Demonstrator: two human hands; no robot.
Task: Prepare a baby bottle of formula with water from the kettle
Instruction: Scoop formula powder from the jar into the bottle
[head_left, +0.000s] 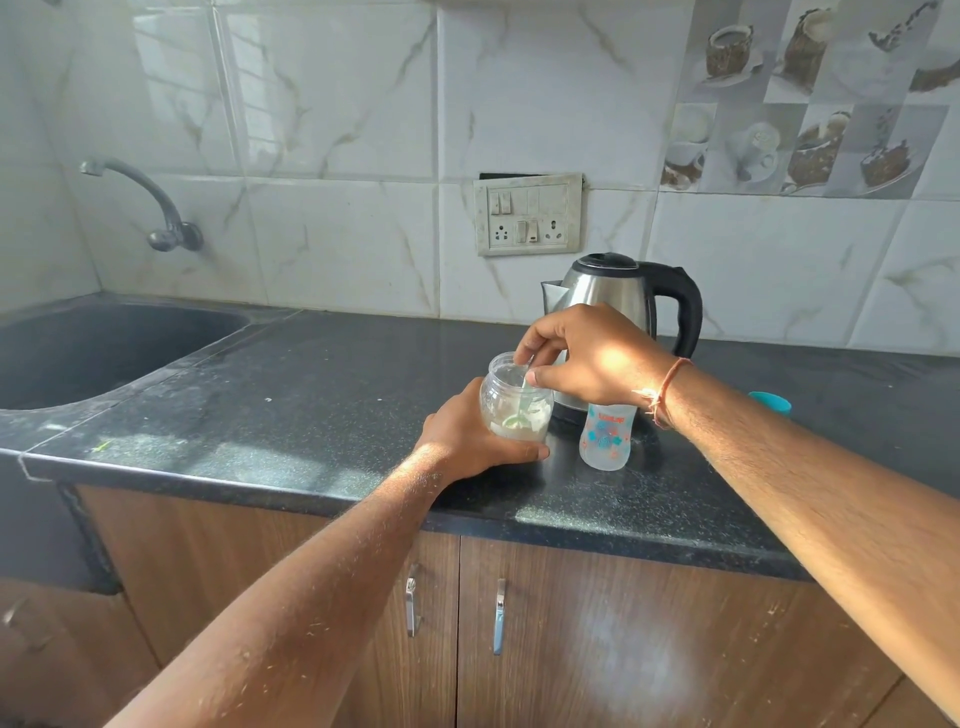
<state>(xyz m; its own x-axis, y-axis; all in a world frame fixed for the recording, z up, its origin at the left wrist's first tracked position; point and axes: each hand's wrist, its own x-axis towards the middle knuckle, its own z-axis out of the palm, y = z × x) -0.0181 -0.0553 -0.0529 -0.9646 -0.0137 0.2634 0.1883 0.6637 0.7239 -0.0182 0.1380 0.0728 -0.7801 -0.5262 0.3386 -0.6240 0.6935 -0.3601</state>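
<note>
A clear plastic jar (511, 397) with white formula powder at its bottom stands tilted on the black counter. My left hand (467, 434) grips it round the lower part. My right hand (587, 358) hovers over the jar's mouth and pinches the handle of a small green scoop (519, 410) that reaches down into the powder. Just right of the jar stands an open baby bottle (607, 436) with orange and blue print, its top hidden by my right wrist. Behind both sits a steel kettle (618, 296) with a black handle and lid.
A teal cap (771, 401) lies on the counter (322, 395) right of my forearm. A dark sink (104, 348) with a wall tap (156, 208) is at the left. A switch and socket plate (529, 215) sits above the kettle. Wooden cabinet doors (623, 649) are below.
</note>
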